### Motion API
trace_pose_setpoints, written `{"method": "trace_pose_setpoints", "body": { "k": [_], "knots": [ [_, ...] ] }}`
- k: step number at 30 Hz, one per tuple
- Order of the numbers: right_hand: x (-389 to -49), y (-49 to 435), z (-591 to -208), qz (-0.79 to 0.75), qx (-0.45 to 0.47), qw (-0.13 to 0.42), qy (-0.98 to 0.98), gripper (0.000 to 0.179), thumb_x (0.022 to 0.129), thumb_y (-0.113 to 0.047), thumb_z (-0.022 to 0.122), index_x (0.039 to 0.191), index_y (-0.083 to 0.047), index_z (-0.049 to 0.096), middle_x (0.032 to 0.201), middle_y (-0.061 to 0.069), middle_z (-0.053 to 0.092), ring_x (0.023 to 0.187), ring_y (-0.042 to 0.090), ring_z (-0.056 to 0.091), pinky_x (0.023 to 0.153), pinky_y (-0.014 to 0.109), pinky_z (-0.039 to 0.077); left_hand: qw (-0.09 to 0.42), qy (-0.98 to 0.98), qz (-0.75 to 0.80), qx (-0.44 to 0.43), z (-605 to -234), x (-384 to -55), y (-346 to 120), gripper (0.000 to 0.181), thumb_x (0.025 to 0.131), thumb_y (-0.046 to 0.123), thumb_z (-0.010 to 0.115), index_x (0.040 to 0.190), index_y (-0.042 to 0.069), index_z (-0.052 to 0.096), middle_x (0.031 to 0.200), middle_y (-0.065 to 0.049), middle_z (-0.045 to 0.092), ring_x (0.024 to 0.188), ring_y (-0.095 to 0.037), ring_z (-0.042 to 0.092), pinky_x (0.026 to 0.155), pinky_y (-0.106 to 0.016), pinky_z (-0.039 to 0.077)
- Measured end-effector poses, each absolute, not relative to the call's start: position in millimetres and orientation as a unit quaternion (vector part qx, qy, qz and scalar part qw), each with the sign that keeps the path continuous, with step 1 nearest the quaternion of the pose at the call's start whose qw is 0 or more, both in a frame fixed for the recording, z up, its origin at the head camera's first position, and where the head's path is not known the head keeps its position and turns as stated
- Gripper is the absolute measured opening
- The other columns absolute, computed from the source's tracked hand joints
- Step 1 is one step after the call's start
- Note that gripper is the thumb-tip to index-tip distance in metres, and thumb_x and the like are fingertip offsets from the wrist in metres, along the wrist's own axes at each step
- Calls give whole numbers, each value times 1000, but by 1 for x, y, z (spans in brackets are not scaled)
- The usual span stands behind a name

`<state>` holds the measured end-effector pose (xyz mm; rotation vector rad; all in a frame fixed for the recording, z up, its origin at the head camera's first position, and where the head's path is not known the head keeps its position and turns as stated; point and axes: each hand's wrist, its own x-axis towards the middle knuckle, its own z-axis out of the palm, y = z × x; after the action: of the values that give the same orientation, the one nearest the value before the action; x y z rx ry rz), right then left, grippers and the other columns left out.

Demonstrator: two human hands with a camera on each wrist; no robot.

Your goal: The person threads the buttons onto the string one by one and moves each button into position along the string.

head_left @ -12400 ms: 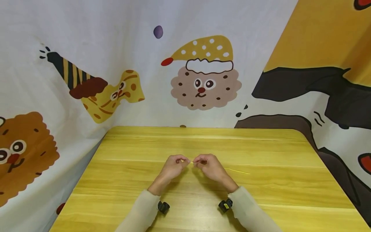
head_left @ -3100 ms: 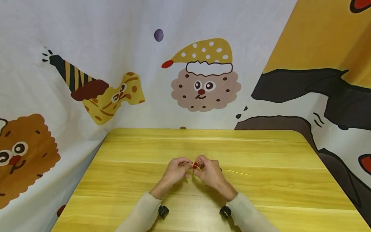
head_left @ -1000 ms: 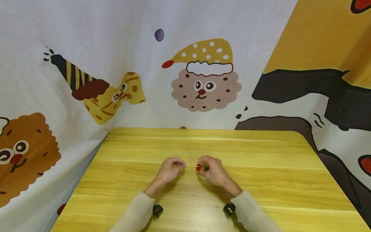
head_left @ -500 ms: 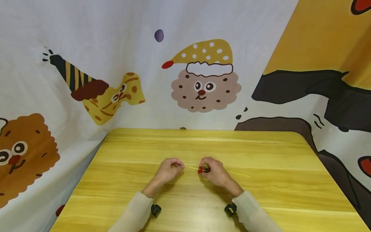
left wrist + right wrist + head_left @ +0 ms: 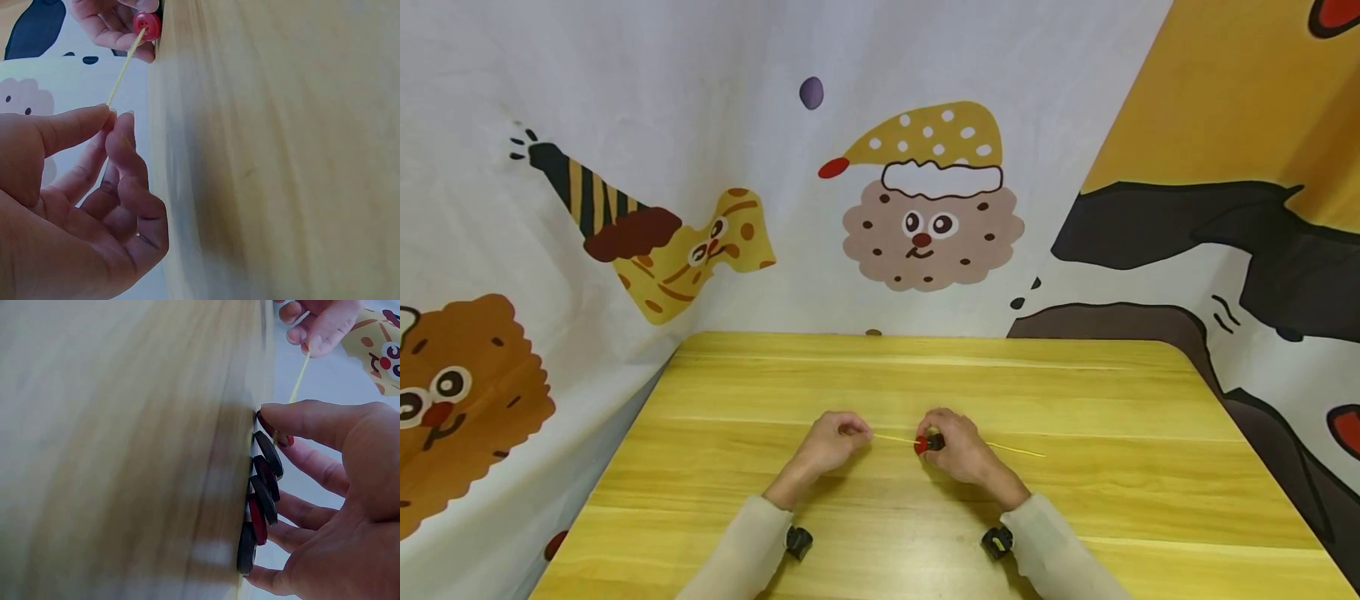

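A thin yellow string stretches between the two hands. Its left part is pinched between thumb and index fingertip of the left hand. A red button is threaded on it, with the string coming out of a hole in its face. The thumb and fingers of the right hand hold this button at its edge. Behind it, in the right wrist view, a row of several dark and red buttons stands on edge along the tabletop, beside the right palm. The string's far part runs out right of that hand.
The hands work over the middle of a yellow wood-grain table. Beyond its back edge hangs a white cloth printed with cartoon food figures. A small black camera sits at each wrist, by the pale sleeves.
Earliest, both hands met at the string with no red button showing. Then a red button appeared on the string between them. The left hand has since drawn left, and more string shows between the hands.
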<state>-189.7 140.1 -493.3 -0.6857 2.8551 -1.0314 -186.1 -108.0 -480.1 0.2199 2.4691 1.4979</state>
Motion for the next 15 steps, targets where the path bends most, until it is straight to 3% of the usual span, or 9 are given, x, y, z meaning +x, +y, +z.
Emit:
{"method": "trace_pose_setpoints", "body": {
  "k": [9,15],
  "knots": [
    [-191,142,-495,-313,-228,-11,922,27,74,-2,84,90,-13,65,114,11,65,107,35,62,95,57,43,125,873,468,48,-482,-187,-108,6,92,16,70,91,11,73,87,0,64,85,-18,56,75,-35,44],
    [-191,141,-495,-311,-224,-15,923,28,73,-2,85,88,-13,65,113,12,65,107,34,62,94,56,43,129,872,470,44,-483,-187,-106,6,91,15,70,91,10,74,88,0,65,84,-18,56,74,-34,45]
  ]
}}
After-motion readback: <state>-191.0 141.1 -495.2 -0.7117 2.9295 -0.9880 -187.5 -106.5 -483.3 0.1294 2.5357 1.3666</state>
